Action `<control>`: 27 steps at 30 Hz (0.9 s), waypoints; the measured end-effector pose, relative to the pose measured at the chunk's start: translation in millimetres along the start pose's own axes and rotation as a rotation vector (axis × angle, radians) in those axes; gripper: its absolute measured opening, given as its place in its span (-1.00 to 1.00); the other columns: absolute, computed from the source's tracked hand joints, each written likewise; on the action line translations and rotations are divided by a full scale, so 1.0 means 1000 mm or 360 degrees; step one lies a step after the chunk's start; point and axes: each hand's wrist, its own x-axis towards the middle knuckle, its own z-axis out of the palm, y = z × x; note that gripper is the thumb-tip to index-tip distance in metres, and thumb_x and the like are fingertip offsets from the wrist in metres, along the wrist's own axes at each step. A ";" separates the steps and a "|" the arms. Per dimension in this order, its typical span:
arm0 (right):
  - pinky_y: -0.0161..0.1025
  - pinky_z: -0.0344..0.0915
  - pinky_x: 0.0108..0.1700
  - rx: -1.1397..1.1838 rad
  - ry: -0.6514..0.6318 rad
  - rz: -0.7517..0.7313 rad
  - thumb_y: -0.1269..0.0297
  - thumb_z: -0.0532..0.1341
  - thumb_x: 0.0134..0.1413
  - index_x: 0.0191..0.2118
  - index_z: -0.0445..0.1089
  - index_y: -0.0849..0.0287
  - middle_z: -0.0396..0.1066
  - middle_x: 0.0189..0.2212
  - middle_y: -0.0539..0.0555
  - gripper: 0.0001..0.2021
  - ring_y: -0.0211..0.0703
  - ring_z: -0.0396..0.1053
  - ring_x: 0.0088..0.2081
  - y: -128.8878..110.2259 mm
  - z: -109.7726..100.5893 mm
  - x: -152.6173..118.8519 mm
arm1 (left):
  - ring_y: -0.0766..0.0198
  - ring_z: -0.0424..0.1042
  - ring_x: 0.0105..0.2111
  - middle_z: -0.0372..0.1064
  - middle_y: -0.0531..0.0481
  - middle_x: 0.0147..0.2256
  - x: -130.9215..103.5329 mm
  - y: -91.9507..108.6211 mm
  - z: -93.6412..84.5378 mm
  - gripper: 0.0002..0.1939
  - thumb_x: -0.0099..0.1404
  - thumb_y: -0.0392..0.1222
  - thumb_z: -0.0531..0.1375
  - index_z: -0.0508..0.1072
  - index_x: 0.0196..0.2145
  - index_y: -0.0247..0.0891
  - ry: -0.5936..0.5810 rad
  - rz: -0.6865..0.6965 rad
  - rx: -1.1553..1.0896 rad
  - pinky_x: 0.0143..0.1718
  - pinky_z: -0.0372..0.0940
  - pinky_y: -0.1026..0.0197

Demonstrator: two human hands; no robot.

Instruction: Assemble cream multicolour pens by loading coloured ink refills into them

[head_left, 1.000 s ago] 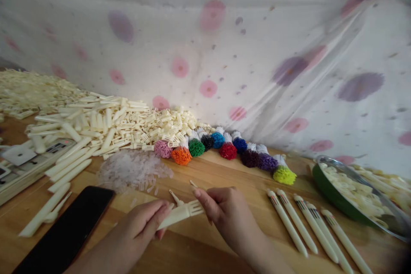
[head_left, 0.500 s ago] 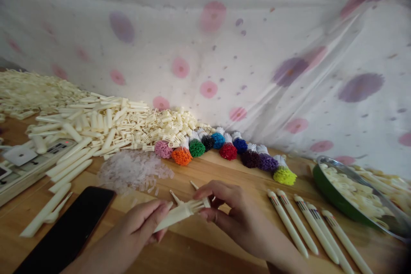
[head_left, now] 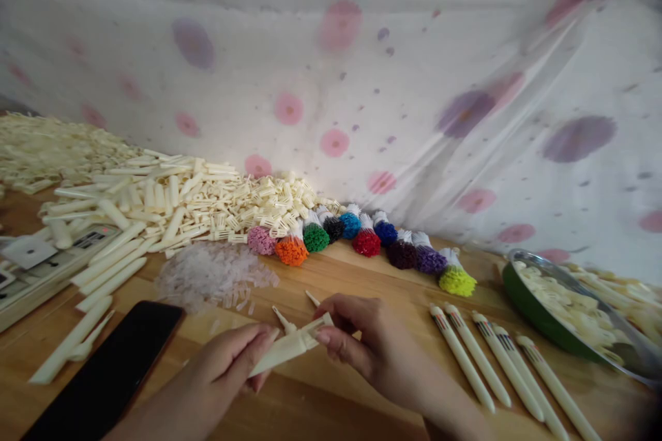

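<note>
My left hand (head_left: 227,365) is closed around the lower part of a cream plastic pen barrel (head_left: 284,350), which tilts up to the right. At its slotted upper end, my right hand (head_left: 362,341) pinches with thumb and forefinger; its other fingers are curled. Whether a small part sits between those fingertips is hidden. Just behind the barrel lies a slim pointed cream pen tip piece (head_left: 283,319) on the wooden table (head_left: 331,400). Several multicolour pens (head_left: 489,358) rest in a slanted row to the right of my right hand.
Bundles of coloured refills (head_left: 367,242) line the back. Cream plastic parts (head_left: 207,193) are heaped at the back left, near clear small tubes (head_left: 212,275). A black phone (head_left: 108,365) and a power strip (head_left: 56,262) lie left. A green-sided bowl (head_left: 538,303) holds parts at right.
My right thumb and fingers have shifted slightly on the barrel's slotted end, and the barrel's upper end has turned and tipped up a little. My left hand keeps its grip.
</note>
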 end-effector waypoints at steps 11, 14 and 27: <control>-0.36 -0.19 -0.61 -0.0218 0.0269 0.0212 0.03 -0.05 0.19 -0.68 0.04 0.18 -0.07 -0.74 -0.13 -0.51 -0.39 -0.13 -0.67 0.005 0.017 0.007 | 0.22 0.44 -0.42 0.42 0.10 -0.49 -0.002 0.006 0.007 -0.69 0.26 0.03 -0.05 0.42 -0.40 -0.09 0.0070 0.0131 0.0181 -0.33 0.31 0.29; -0.35 -0.18 -0.61 -0.0183 0.0277 0.0284 0.00 -0.05 0.19 -0.69 0.03 0.18 -0.11 -0.74 -0.13 -0.49 -0.38 -0.16 -0.66 0.004 0.017 0.008 | 0.20 0.44 -0.40 0.43 0.08 -0.48 -0.002 0.009 0.006 -0.70 0.25 0.04 -0.03 0.43 -0.40 -0.08 0.0059 0.0109 0.0115 -0.33 0.31 0.28; -0.37 0.16 -0.42 0.0122 -0.0013 -0.0084 0.17 0.16 0.14 -0.27 0.39 0.21 0.36 -0.45 0.01 -0.80 -0.28 0.24 -0.43 -0.003 -0.004 -0.002 | 0.43 -0.08 -0.64 0.05 0.20 -0.64 -0.003 0.011 0.015 -0.50 0.10 0.30 0.08 0.41 -0.46 -0.24 -0.0403 -0.0380 -0.0699 -0.62 -0.07 0.37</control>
